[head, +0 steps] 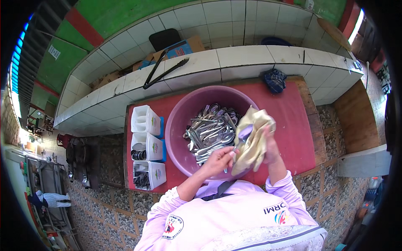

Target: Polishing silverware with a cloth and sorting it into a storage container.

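Observation:
My left hand (220, 160) pinches the handle of a metal spoon (245, 133), its bowl against a beige cloth (256, 147). The cloth is bunched in my right hand (270, 146), over the right rim of a purple plastic basin (174, 138). Inside the basin lies a heap of metal cutlery (213, 125), mostly spoons. To its left stand white plastic cutlery holders in a row. The far holder (154, 121) shows bare compartments. Several spoons stand in the middle holder (155, 147), and forks fill much of the near holder (158, 176).
The basin and holders rest on a wooden table with a red cover (292, 131). A crumpled dark blue cloth (274, 81) lies at its back right. Black-tipped tongs (166, 72) lie on the white tiled ledge (241, 56) behind. A person (51, 199) is far left.

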Tool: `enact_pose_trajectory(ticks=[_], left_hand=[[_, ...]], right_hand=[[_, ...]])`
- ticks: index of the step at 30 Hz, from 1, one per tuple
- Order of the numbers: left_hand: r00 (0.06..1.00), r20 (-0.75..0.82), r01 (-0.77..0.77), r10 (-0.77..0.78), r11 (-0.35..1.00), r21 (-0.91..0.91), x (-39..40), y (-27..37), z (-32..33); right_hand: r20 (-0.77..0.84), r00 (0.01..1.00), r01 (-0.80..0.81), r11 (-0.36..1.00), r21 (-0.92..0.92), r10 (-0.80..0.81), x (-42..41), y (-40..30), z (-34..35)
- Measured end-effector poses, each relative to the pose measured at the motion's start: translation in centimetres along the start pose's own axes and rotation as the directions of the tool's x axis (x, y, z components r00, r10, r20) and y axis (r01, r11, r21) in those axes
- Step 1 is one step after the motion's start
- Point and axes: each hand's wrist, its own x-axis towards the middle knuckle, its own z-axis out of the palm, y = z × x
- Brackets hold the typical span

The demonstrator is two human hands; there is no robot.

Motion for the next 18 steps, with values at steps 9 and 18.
enact_pose_trajectory(ticks=[9,18], left_hand=[[0.998,-0.058,0.014,0.008,0.934,0.358,-1.6,-0.6,0.0],[0.982,-0.187,0.08,-0.014,0.933,0.352,-4.7,-0.9,-2.7]], right_hand=[[0.044,0.976,0.206,0.834,-0.512,-0.214,1.0,2.4,0.2],[-0.145,0.948,0.164,0.827,-0.538,-0.282,2.1,-1.1,-3.5]])
